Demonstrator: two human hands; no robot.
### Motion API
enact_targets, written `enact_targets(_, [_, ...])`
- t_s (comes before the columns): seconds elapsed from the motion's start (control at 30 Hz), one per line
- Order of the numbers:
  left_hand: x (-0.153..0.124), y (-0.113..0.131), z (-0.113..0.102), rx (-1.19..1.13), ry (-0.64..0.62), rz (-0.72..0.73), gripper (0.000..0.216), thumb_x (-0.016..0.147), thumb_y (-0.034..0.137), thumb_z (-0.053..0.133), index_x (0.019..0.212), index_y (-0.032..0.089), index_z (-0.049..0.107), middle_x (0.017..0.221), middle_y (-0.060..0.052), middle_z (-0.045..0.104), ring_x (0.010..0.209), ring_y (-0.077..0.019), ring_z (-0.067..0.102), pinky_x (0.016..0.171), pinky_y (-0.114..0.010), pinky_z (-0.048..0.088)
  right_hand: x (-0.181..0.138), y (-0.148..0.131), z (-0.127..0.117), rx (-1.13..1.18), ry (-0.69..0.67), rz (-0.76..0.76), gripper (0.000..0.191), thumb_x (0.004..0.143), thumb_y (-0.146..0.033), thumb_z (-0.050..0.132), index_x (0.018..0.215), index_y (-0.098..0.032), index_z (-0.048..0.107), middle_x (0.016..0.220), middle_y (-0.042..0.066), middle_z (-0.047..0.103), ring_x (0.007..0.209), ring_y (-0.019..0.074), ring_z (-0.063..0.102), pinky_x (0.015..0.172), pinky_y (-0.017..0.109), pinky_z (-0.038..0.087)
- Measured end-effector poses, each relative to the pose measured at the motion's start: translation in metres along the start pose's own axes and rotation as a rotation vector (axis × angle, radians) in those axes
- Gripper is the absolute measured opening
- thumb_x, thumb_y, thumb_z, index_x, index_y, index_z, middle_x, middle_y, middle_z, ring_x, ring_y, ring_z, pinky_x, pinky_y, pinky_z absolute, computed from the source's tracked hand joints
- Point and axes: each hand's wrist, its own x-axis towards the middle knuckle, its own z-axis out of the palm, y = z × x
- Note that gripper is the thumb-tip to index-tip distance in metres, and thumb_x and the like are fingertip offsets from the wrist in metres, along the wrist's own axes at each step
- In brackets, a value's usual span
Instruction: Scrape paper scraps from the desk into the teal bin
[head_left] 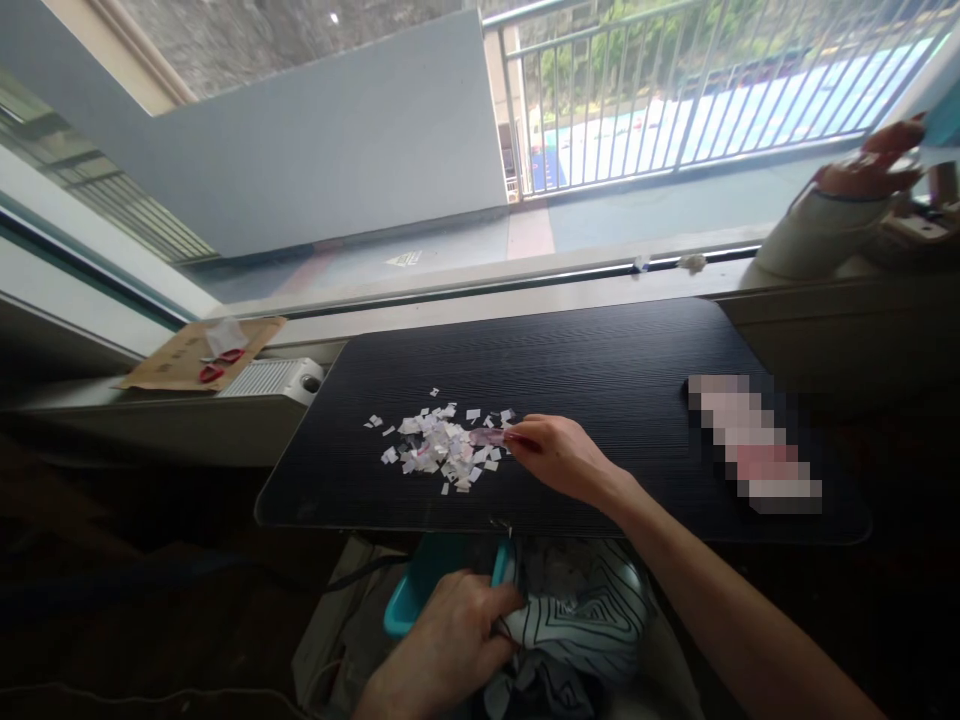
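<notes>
Small white paper scraps (pixel 442 440) lie in a loose heap on a dark wood-grain table (pixel 600 360). My right hand (pixel 559 455) is closed on a thin, translucent pinkish strip (pixel 487 437), whose far end touches the right side of the heap. Below the table's near edge is my left hand (pixel 457 630), its fingers curled and slightly blurred. It is beside a teal plastic container (pixel 409 600) and a white cloth or bag with black lines (pixel 577 610). What its fingers grip, if anything, I cannot make out.
A pixelated flat object (pixel 754 445) lies at the table's right. Red-handled scissors (pixel 221 365) rest on a brown envelope (pixel 165 360) on the left ledge, near a white vented box (pixel 274 380). Beyond the window sill stands a metal railing (pixel 690 110). A pale container (pixel 817 230) is at right.
</notes>
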Motion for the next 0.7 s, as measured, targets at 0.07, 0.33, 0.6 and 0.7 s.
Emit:
enact_targets(0.07, [0.000,-0.001,0.002,0.008,0.017,0.024,0.011,0.074,0.017,0.048,0.074,0.020,0.058,0.069,-0.001,0.058,0.071,-0.0185,0.054,0.064,-0.027,0.031,-0.006,0.005,0.001,0.004,0.010,0.099,0.030,0.087,-0.033,0.043,0.073,-0.020,0.067,0.069,0.002,0.063,0.062,0.0125,0.053,0.057,0.024,0.032])
enact_targets(0.33, [-0.007,-0.009,0.017,-0.023,0.068,0.018,0.011,0.070,0.014,0.046,0.072,0.020,0.054,0.069,0.000,0.056,0.071,-0.0168,0.050,0.064,-0.026,0.029,-0.043,0.040,-0.035,-0.233,0.137,0.386,0.044,0.085,-0.041,0.043,0.119,-0.015,0.054,0.102,0.010,0.066,0.092,0.0246,0.059,0.074,0.033,0.042])
enact_targets(0.6, [-0.008,-0.004,0.016,-0.083,0.034,-0.008,0.013,0.069,0.013,0.046,0.072,0.021,0.056,0.071,0.000,0.058,0.072,-0.0170,0.051,0.063,-0.027,0.028,-0.069,0.136,-0.090,-0.474,0.348,0.429,0.047,0.080,-0.014,0.034,0.124,-0.018,0.051,0.117,0.011,0.061,0.119,0.0274,0.046,0.094,0.043,0.037])
enact_targets(0.7, [-0.007,-0.002,0.014,-0.103,0.017,-0.019,0.015,0.071,0.014,0.046,0.075,0.022,0.059,0.074,0.000,0.059,0.073,-0.0171,0.051,0.064,-0.027,0.028,-0.073,0.144,-0.087,-0.519,0.329,0.424,0.045,0.080,-0.014,0.034,0.121,-0.016,0.054,0.118,0.011,0.060,0.120,0.0265,0.046,0.094,0.044,0.039])
